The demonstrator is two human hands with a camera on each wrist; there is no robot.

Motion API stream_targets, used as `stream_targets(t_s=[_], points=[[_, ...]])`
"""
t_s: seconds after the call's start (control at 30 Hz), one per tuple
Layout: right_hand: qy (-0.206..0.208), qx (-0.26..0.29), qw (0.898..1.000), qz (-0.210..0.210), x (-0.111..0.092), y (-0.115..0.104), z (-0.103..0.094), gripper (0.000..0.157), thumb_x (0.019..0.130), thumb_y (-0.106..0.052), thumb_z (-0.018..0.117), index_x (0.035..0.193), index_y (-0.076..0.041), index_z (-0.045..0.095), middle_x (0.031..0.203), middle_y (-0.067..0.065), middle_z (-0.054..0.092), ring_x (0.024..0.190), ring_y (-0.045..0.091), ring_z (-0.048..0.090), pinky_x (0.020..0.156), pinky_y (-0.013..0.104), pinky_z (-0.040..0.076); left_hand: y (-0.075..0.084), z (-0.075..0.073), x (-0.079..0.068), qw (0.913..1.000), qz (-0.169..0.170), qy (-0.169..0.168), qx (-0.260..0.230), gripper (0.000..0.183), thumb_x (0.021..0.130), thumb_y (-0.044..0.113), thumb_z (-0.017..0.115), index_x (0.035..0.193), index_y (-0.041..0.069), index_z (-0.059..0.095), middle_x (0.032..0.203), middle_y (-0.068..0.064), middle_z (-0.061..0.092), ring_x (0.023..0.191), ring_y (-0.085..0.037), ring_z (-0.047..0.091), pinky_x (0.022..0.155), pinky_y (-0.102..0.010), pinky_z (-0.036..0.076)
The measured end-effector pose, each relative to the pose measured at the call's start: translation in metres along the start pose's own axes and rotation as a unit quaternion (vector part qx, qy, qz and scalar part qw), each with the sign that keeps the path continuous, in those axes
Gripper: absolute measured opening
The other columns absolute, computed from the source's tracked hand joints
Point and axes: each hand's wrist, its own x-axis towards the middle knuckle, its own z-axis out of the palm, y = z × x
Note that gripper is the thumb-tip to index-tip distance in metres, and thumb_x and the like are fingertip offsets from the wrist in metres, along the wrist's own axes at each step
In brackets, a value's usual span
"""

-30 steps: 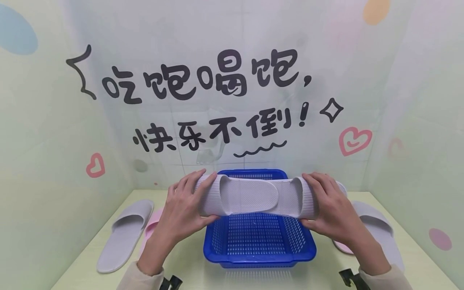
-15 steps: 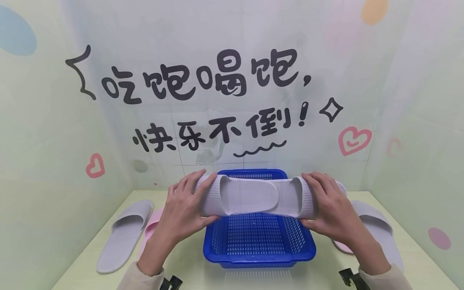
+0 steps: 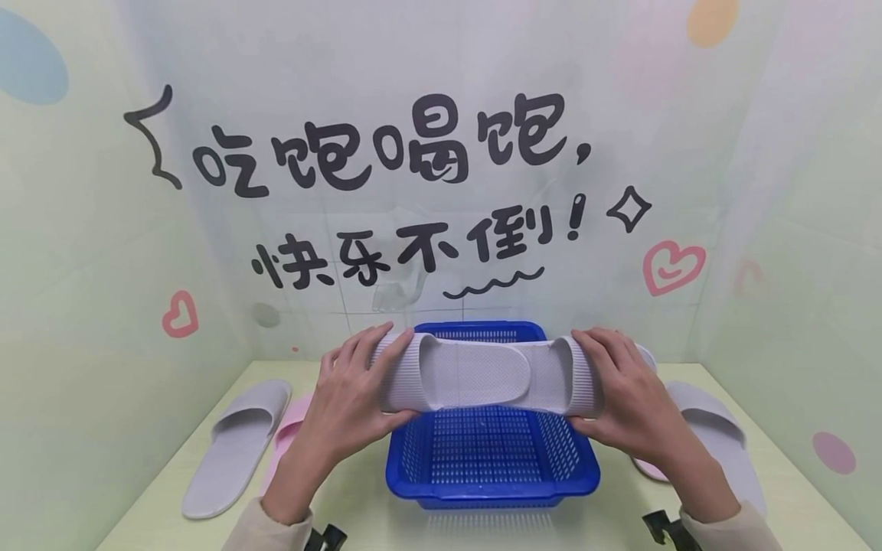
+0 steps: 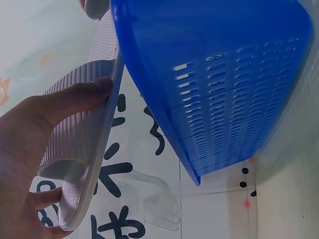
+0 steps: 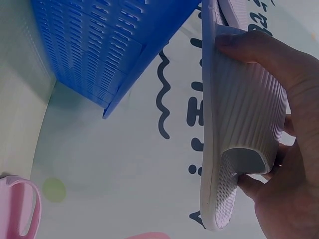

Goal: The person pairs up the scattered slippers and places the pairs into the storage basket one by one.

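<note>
Two pale lilac slippers with ribbed straps are held end to end above a blue plastic basket (image 3: 492, 491). My left hand (image 3: 350, 394) grips the left slipper (image 3: 478, 373) round its strap, thumb along the near edge. Its heel end overlaps the heel of the right slipper (image 3: 550, 367), whose strap my right hand (image 3: 628, 398) grips. In the left wrist view the thumb presses on the ribbed strap (image 4: 75, 127), and fingers show below the toe opening. The right wrist view has the same kind of hold on the other strap (image 5: 249, 102). Perforated basket walls stand close by.
On the pale table (image 3: 358, 505), a grey slipper (image 3: 223, 471) and a partly hidden pink slipper (image 3: 291, 428) lie at the left. Another grey slipper (image 3: 726, 451) and a pink one (image 3: 653, 470) lie at the right. A printed wall (image 3: 441, 61) rises behind.
</note>
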Motion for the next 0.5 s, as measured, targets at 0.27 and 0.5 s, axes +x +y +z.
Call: stream_targets(t_s=[0.27,0.5], points=[[0.007,-0.004,1.0,-0.009,0.0013,0.0007,0.0002,0.115,0.045,-0.034,0.101,0.145,-0.004,0.052,0.137,0.015,0.056,0.123,0.031,0.051,0.088,0.051,0.058,0.0015,0.0006,0.0006,1.0,0.0,0.001,0.0,0.116,0.054,0.058,0.097,0.154,0.03,0.044,0.152,-0.01,0.049,0.133,-0.037,0.052,0.092,-0.058,0.05],[0.007,-0.004,1.0,-0.01,0.0014,0.0014,0.0001,0.114,0.045,-0.034,0.101,0.144,-0.004,0.052,0.137,0.014,0.056,0.122,0.03,0.051,0.089,0.052,0.058,0.0026,0.0019,0.0009,1.0,0.003,0.002,0.0,0.116,0.054,0.059,0.096,0.154,0.03,0.044,0.152,-0.011,0.05,0.132,-0.037,0.053,0.092,-0.058,0.05]])
